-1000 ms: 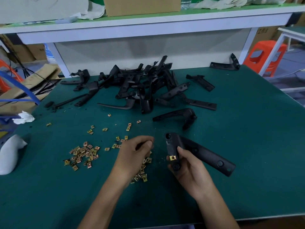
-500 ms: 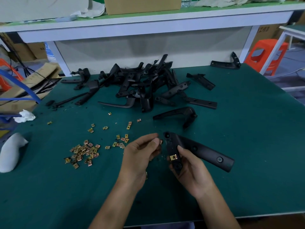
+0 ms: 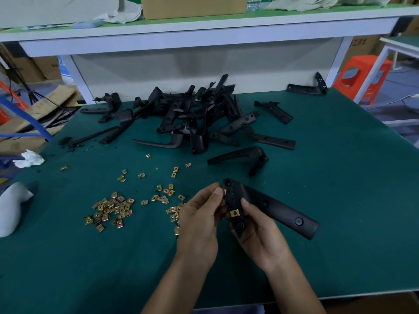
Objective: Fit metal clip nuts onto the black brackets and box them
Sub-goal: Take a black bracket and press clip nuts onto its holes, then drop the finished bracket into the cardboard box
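Observation:
My right hand (image 3: 258,236) grips a black L-shaped bracket (image 3: 272,205) by its short leg, just above the green table. One brass clip nut (image 3: 235,213) sits on that leg, beside my thumb. My left hand (image 3: 201,220) pinches a second clip nut (image 3: 225,192) against the bracket's edge near its upper end. Loose clip nuts (image 3: 111,210) lie scattered on the table to the left of my hands. A heap of black brackets (image 3: 195,118) lies further back in the middle.
A single bracket (image 3: 240,156) lies just beyond my hands, another (image 3: 308,88) at the far right corner. A white cloth bundle (image 3: 11,207) and crumpled tissue (image 3: 29,158) sit at the left edge. A cardboard box (image 3: 192,6) stands on the raised shelf. An orange stool (image 3: 362,78) is off right.
My left hand rose from the nuts on the table, carrying one, and moved right to the bracket's upper end. My right hand kept its hold on the bracket.

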A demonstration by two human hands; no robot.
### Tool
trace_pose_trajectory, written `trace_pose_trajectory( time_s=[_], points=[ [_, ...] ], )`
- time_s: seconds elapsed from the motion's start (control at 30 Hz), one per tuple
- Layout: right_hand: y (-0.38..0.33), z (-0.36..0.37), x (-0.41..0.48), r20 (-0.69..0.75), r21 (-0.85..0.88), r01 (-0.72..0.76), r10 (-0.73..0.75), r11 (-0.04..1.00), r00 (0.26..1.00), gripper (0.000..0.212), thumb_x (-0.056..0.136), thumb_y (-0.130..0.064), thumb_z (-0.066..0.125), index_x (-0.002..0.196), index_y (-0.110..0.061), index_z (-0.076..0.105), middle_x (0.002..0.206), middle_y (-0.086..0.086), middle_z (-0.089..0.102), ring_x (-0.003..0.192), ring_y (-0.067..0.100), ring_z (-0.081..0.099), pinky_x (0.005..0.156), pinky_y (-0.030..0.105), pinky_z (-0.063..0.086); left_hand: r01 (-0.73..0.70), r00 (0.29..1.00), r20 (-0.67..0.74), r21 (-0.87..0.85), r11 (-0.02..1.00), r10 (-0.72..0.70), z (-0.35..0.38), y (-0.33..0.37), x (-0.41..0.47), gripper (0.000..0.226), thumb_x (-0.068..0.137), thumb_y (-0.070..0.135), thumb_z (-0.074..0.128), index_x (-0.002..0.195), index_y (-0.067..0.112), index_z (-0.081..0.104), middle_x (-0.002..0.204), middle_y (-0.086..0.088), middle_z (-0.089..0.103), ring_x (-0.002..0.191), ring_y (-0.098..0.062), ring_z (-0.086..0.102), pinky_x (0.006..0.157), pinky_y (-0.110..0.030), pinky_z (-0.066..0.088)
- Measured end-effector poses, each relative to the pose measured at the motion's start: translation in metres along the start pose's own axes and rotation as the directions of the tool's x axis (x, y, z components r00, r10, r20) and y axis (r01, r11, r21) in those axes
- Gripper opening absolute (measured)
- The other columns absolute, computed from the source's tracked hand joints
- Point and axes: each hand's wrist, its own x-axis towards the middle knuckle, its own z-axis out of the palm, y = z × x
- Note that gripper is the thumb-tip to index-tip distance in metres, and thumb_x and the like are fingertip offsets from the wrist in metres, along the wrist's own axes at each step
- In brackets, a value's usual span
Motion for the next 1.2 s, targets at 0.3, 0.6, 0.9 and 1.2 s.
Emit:
trace_pose_trajectory(
  time_s=[0.3,0.6,0.9,1.2],
  points=[
    [0.007,-0.003,0.005,-0.005,-0.042,0.027,-0.027,0.999,1.0,0.036,0.088,-0.022,0.069,0.122,-0.009,0.074,0.12,0.013,0.073,0.097,0.017,0.073,0.075,0.027,0.058,-0.078,0.995,-0.06,0.088,0.993,0.084,0.001,-0.006,0.0,0.01,0.087,0.002,0.07,0.094,0.008,0.075,0.092,-0.01,0.077,0.088,-0.02,0.071,0.09,-0.037,0.054],
    [0.012,0.016,-0.011,-0.134,-0.179,0.069,-0.094,0.981,0.986,0.028,0.081,-0.024,0.072,0.108,-0.018,0.081,0.116,0.013,0.075,0.102,0.021,0.074,0.075,0.025,0.057,-0.046,0.999,-0.025,0.069,0.997,0.048,-0.008,-0.012,-0.001,0.011,0.087,0.007,0.07,0.085,0.015,0.077,0.093,-0.009,0.077,0.085,-0.017,0.073,0.07,-0.026,0.057],
    [-0.02,-0.041,-0.116,-0.342,0.048,0.233,-0.203,0.971,0.917,0.02,0.086,-0.028,0.074,0.095,-0.012,0.08,0.09,0.007,0.075,0.072,0.019,0.073,0.055,0.027,0.055,-0.258,0.88,0.463,0.654,0.711,-0.107,0.005,-0.038,-0.026,0.02,0.075,0.037,0.073,0.094,0.034,0.077,0.095,0.008,0.077,0.088,-0.004,0.071,0.079,-0.026,0.059],
    [-0.093,-0.14,-0.232,-0.927,0.019,0.684,-0.244,0.729,0.285,0.066,0.1,-0.052,0.052,0.145,-0.006,0.038,0.133,0.021,0.057,0.119,0.035,0.061,0.093,0.04,0.054,-0.419,0.851,0.526,0.683,0.599,-0.004,-0.014,-0.036,-0.028,0.027,0.09,0.011,0.069,0.091,0.037,0.076,0.092,0.012,0.077,0.089,0.001,0.07,0.079,-0.012,0.053]
  ],
)
